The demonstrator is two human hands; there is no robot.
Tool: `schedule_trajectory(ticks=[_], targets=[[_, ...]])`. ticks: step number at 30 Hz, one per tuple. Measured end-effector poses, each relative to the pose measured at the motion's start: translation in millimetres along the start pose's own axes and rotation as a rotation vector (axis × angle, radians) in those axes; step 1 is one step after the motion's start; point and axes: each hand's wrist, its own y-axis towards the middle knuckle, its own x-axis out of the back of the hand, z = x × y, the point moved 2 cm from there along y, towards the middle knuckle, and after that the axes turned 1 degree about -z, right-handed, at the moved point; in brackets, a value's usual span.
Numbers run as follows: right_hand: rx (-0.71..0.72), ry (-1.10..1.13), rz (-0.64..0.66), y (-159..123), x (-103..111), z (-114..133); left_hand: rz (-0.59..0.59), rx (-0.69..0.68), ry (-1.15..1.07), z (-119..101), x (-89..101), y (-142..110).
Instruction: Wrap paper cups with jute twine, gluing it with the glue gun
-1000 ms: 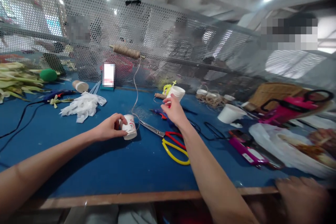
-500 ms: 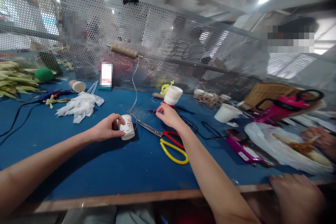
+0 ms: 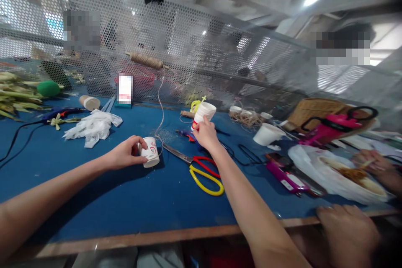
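Observation:
My left hand [image 3: 130,153] is closed around a white paper cup [image 3: 152,153] with red print, tilted on its side just over the blue table. Twine [image 3: 161,117] runs down to this cup from a spool [image 3: 146,60] on the mesh screen. My right hand [image 3: 205,133] is at a leaning stack of white paper cups [image 3: 204,110], thumb and forefinger against its near side; its other fingers are hidden. A blue glue gun [image 3: 190,137] with a red trigger lies partly behind that hand. Scissors [image 3: 205,174] with red and yellow handles lie between my arms.
White strips [image 3: 94,127], another glue gun [image 3: 69,112] and a brown roll [image 3: 90,102] lie at left. To the right are twine-wrapped cups [image 3: 248,115], a white cup [image 3: 268,134], a purple device [image 3: 287,178] and a bagged food bowl [image 3: 354,176] beside another person's hands.
My right hand has moved up and right onto the stack of paper cups, uncovering more of the blue glue gun. My left hand keeps its paper cup in place.

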Motion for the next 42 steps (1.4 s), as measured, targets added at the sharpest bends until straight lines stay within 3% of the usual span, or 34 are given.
schedule_trajectory(ticks=[5, 9, 11, 14, 17, 19, 21, 24, 30, 34, 42], targets=[[-0.009, 0.098, -0.001, -0.3, 1.1, -0.4, -0.005, 0.000, 0.007, -1.1, -0.2, 0.4], [0.098, 0.267, 0.018, -13.3, 10.6, 16.5, 0.005, -0.011, -0.011, 1.1, -1.0, 0.7], [0.158, 0.344, 0.080, -26.6, 15.7, 32.0, 0.004, -0.012, -0.016, 1.7, -1.1, 0.9], [0.241, 0.596, 0.325, -50.7, 17.0, 58.5, -0.009, -0.013, -0.005, 1.2, -0.8, 1.1], [0.269, 0.705, 0.505, -69.9, 12.4, 77.7, -0.019, -0.016, -0.001, 0.4, -0.1, 1.0], [0.305, 0.708, 0.542, -76.8, 9.2, 84.5, -0.018, -0.023, -0.006, 0.1, 0.3, 0.9], [0.314, 0.687, 0.491, -78.6, 7.9, 86.6, -0.014, -0.028, -0.006, 0.0, 0.7, 1.1], [0.208, 0.697, 0.444, -76.4, 7.1, 83.9, -0.016, -0.028, 0.017, -0.5, 1.0, 1.8], [0.010, 0.988, 0.672, -76.8, -3.4, 83.4, -0.062, -0.079, 0.101, -4.1, 1.2, 0.3], [-0.125, 1.265, 0.749, -78.4, -10.9, 85.9, -0.118, -0.139, 0.161, -10.4, 4.1, -2.6], [-0.176, 1.421, 0.722, -79.0, -9.9, 89.1, -0.139, -0.178, 0.176, -17.8, 7.8, -5.3]])
